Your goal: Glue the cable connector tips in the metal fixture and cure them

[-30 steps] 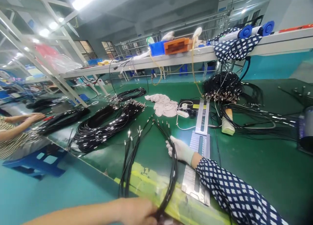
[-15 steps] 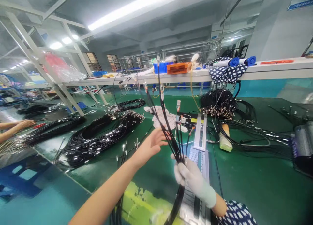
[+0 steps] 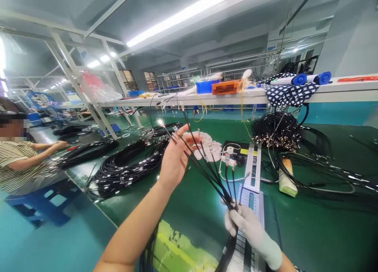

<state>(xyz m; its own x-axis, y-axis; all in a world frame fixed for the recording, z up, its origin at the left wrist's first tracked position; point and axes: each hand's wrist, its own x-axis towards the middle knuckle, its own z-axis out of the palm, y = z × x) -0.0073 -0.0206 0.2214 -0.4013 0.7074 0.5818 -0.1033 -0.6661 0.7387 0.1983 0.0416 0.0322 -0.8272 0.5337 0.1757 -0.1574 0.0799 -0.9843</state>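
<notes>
A bundle of thin black cables [image 3: 217,181] with small connectors on the ends fans out from my right hand [image 3: 246,224]. That hand wears a white glove and is closed around the bundle where the strands meet the thicker part. My bare left hand [image 3: 174,161] is raised at the upper strands, its fingers apart. Some cables cross in front of or between its fingers; whether it touches them I cannot tell. A grey slotted metal rail [image 3: 255,161] lies on the green table below my right hand. Pale crumpled cloth [image 3: 214,146] lies behind the fanned ends.
Coiled black cables [image 3: 118,173] lie on the left, and another heap [image 3: 276,126] at the back right. A shelf [image 3: 177,102] holds a blue bin [image 3: 206,86] and an orange bin [image 3: 226,87]. A co-worker [image 3: 17,158] sits at the far left.
My left hand has risen to the upper cable ends, and the strands are spread wider to the left. My right hand keeps its hold. The view has swung left, bringing a co-worker into sight.
</notes>
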